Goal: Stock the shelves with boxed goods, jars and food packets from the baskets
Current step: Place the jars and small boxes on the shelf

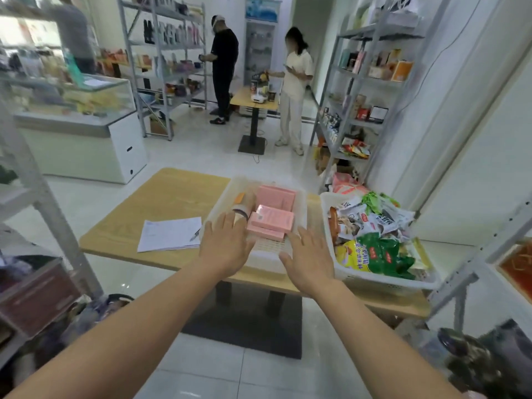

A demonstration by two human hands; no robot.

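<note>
A white basket [266, 256] on the wooden table [169, 194] holds several pink boxes [273, 218] and a tan jar [246, 204] lying at its left side. Beside it on the right, a second white basket [383, 280] is heaped with food packets [374, 226]. My left hand [227, 244] stretches flat over the near left part of the pink-box basket, fingers straight, holding nothing. My right hand [309, 259] hovers flat above that basket's near right corner, also holding nothing.
Papers and a pen [169, 234] lie on the table's left. Metal shelves stand close at left [34, 203] and right [472, 272], more along the far walls. Two people stand by a small table [254, 100] at the back. A glass counter [77, 110] is at left.
</note>
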